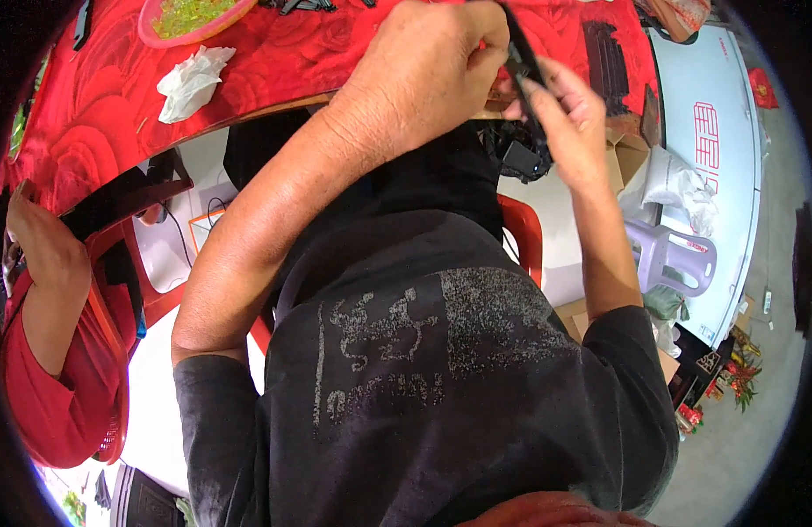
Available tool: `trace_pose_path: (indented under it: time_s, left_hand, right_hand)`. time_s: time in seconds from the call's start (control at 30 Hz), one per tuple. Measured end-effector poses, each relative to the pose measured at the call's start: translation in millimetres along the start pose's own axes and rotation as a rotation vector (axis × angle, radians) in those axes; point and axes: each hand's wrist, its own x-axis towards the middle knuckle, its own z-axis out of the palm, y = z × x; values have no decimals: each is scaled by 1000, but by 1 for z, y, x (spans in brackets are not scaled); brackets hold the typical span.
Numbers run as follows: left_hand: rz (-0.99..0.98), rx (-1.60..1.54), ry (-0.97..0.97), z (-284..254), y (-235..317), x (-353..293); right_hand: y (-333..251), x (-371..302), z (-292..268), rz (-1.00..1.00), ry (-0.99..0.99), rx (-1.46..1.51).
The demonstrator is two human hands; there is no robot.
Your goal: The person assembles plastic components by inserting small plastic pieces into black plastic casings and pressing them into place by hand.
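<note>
A long, narrow black strip (527,75) with a slim raised edge slants between my two hands above the table's near edge. My right hand (571,123) is closed on it, thumb along the near side and fingers behind. My left hand (445,66) is closed in a pinch, its fingertips right beside the strip's upper part. Whatever lies between those fingertips is hidden or too small to name. Beneath both hands, the red rose-patterned tablecloth (292,63) covers the table.
On the cloth are a pink bowl (215,29) of small yellow-green pieces, a crumpled white tissue (194,83) and stacked black strips (606,61). A person in red (72,378) sits at my left. At right are a cardboard box (630,158), a lilac stool (674,255) and a white board (713,211).
</note>
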Motion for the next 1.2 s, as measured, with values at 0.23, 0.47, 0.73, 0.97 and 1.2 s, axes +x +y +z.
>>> trace_pose_path:
  time_s: [0.23, 0.47, 0.73, 0.97, 1.2]
  left_hand:
    - [-239, -185, -121, -15, 22, 9]
    - [-289, -216, -174, -7, 26, 12]
    - [-160, -126, -111, 14, -1, -4]
    - [-181, -146, -59, 21, -8, -4]
    - [-208, -89, -52, 20, -18, -9]
  right_hand:
    - [-20, 17, -31, 49, 144, -44]
    - [1, 6, -11, 27, 61, 50]
    - [8, -1, 6, 33, -19, 107]
    - [15, -1, 5, 103, -8, 30]
    - [33, 7, 1, 181, 30, 67]
